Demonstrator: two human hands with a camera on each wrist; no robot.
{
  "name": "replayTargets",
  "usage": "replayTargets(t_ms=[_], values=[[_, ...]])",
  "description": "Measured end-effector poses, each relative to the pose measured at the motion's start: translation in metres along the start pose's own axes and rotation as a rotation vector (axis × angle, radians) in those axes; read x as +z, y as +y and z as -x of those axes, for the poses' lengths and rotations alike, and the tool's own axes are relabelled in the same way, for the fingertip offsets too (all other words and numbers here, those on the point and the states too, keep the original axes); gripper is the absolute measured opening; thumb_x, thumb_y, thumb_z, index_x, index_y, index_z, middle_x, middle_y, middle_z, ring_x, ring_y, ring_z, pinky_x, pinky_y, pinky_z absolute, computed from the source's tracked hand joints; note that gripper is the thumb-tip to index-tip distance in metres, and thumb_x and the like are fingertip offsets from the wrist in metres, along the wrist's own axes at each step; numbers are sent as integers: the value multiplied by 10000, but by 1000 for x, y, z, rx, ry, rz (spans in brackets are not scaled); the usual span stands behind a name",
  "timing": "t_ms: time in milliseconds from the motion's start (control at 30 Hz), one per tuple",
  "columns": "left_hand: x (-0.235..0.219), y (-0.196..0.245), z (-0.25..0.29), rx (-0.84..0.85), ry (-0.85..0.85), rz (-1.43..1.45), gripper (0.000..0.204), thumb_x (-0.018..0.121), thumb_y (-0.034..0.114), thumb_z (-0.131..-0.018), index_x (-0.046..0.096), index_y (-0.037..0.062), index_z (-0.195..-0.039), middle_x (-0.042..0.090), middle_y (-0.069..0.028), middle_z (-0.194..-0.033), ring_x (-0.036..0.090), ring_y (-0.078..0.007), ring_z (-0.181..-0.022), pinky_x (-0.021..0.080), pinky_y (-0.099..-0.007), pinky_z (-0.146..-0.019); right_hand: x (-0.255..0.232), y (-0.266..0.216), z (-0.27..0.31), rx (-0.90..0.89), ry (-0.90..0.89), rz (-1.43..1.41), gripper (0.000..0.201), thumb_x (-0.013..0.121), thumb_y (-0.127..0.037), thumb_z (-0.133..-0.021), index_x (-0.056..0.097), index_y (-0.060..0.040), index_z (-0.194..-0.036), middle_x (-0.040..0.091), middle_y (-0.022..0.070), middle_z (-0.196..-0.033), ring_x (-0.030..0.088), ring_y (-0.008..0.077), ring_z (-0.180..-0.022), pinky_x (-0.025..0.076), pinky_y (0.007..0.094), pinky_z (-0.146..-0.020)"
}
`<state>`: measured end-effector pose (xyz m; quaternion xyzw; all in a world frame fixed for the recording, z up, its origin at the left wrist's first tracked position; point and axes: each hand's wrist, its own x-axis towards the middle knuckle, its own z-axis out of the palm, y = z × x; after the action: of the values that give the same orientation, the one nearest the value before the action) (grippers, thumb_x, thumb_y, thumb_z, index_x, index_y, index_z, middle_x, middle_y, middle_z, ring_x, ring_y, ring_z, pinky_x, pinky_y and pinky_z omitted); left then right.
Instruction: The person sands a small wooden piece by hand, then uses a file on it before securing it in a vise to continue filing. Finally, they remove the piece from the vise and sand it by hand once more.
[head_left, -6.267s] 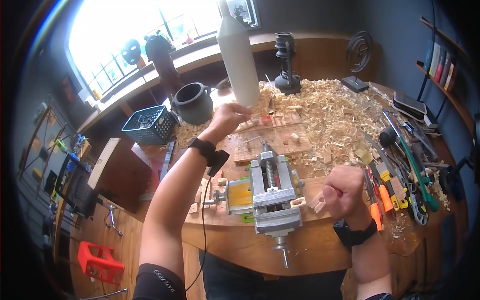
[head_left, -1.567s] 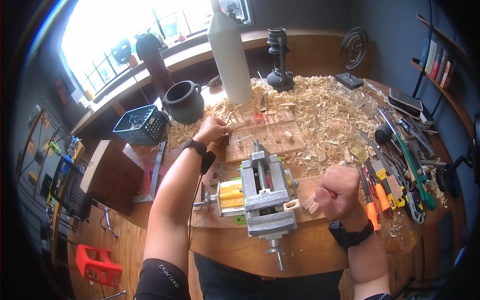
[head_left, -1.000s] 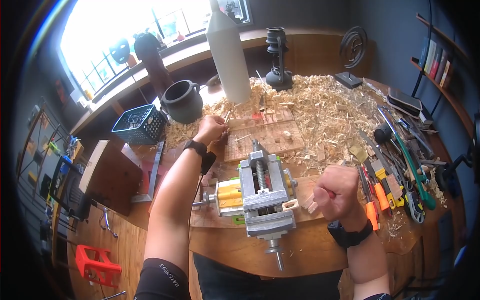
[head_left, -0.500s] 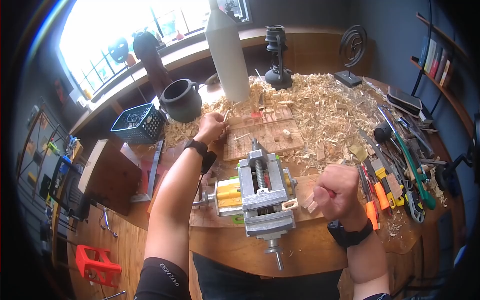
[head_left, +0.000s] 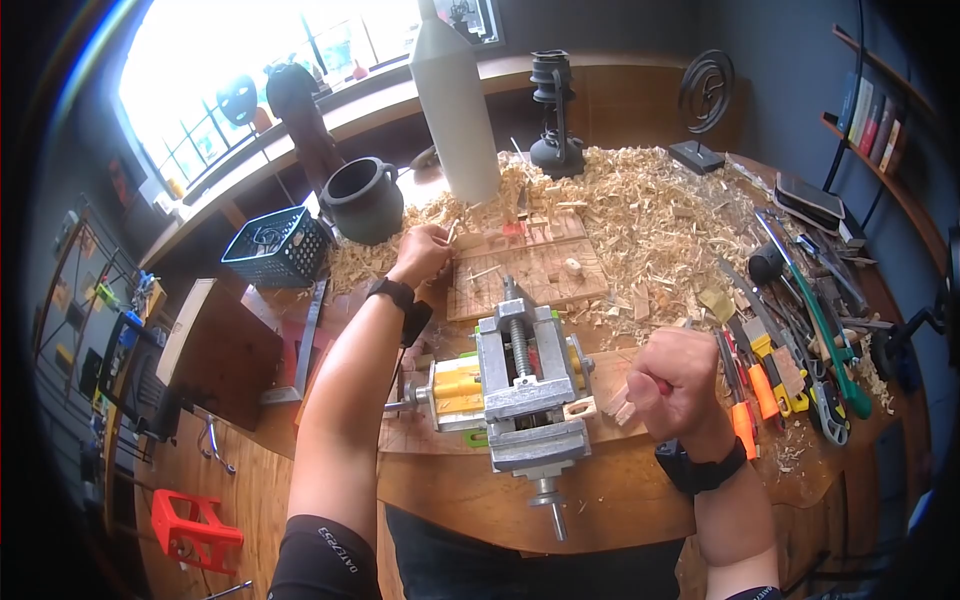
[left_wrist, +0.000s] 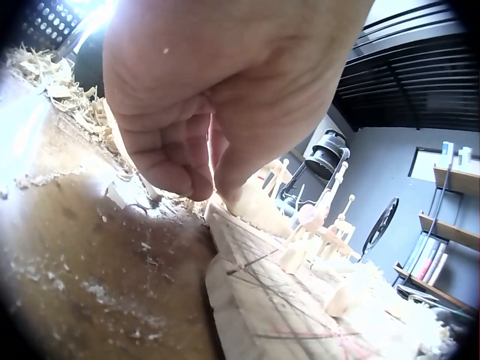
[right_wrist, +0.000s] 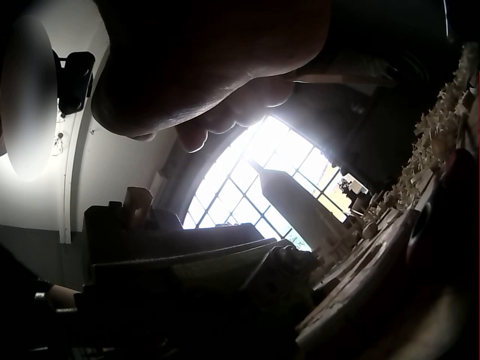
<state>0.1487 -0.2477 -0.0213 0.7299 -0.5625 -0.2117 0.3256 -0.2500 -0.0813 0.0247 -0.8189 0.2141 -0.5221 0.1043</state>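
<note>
In the head view my left hand (head_left: pixel 424 252) is at the left edge of a marked wooden board (head_left: pixel 530 290), thumb and fingertips pinching a thin pale wooden piece (head_left: pixel 453 233). The left wrist view shows the fingertips of this hand (left_wrist: pixel 225 97) close together at the corner of the board (left_wrist: pixel 255 300); the piece is hard to make out there. My right hand (head_left: pixel 680 385) is curled round a tool, of which only a bit of red handle (head_left: pixel 663 386) shows. It is right of a metal vise (head_left: pixel 530 395), where a small slotted wooden piece (head_left: pixel 579 409) sits at the jaws' end.
Wood shavings (head_left: pixel 650 220) cover the back and right of the table. A white bottle (head_left: pixel 455 110), dark pot (head_left: pixel 362 200), lantern (head_left: pixel 556 120) and green basket (head_left: pixel 275 248) stand behind. Knives and other tools (head_left: pixel 770 385) lie at the right. A metal square (head_left: pixel 310 340) is at the left.
Since the oldest frame my left hand has moved left and slightly down, from above the board to its left edge. My right hand keeps its grip beside the vise. The view has shifted slightly.
</note>
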Motion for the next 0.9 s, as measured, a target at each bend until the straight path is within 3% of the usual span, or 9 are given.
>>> replayTargets(t_ms=[400,467,500,600,667,700,733,800,900], values=[[-74,37,59,153,37,-136,286,752,57,-832,755,4,-1114,788,-134,-947,755,-194,-889,596,-320,-812,1,-6,-1,-15,2,-18,394,672,-283,-896,538,-81,-585,446,61,-513,486,263,-445,373,374,-459],[-86,56,85,187,32,-102,263,749,78,-864,756,22,-1120,785,-124,-930,742,-176,-855,594,-323,-798,2,-7,-1,-17,0,-27,388,671,-278,-892,539,-78,-587,446,66,-517,485,269,-450,371,379,-463],[-88,48,86,333,48,-129,206,736,141,-936,749,21,-1103,766,-81,-870,681,-105,-683,559,-267,-606,2,-6,1,-13,7,-25,376,672,-266,-885,539,-73,-591,445,71,-520,484,276,-456,367,383,-466],[-97,92,143,319,16,-172,206,738,225,-964,788,26,-962,741,-82,-725,679,-131,-626,557,-314,-605,3,-2,3,-15,20,-17,352,675,-242,-871,542,-64,-598,442,81,-526,480,287,-465,363,389,-473],[-94,99,174,425,2,-221,330,721,319,-986,783,20,-861,691,-60,-627,618,-122,-534,515,-310,-543,2,0,3,-15,33,-5,340,677,-230,-864,544,-59,-603,440,85,-529,479,292,-468,361,391,-475],[-89,102,189,327,-30,-205,385,720,362,-985,775,18,-820,666,-62,-593,577,-113,-504,488,-307,-519,1,0,3,-8,33,-3,336,676,-223,-863,543,-57,-603,439,88,-530,477,294,-468,361,392,-474],[-88,107,204,346,-75,-197,214,715,200,-984,773,7,-913,721,-63,-706,628,-94,-584,512,-265,-553,1,1,3,0,34,-1,333,676,-215,-862,541,-54,-604,439,92,-531,474,296,-467,360,392,-474],[-75,113,234,552,40,-15,126,733,136,-946,766,16,-955,745,-70,-808,642,-109,-658,514,-269,-597,1,1,3,-2,46,-11,334,674,-212,-863,539,-52,-603,442,93,-532,476,296,-468,361,391,-474],[-65,117,258,626,-7,-37,87,749,101,-917,767,39,-974,748,-66,-897,637,-133,-720,514,-288,-650,1,-2,2,1,51,-21,334,671,-205,-864,535,-48,-602,448,100,-535,482,299,-472,365,387,-476]])
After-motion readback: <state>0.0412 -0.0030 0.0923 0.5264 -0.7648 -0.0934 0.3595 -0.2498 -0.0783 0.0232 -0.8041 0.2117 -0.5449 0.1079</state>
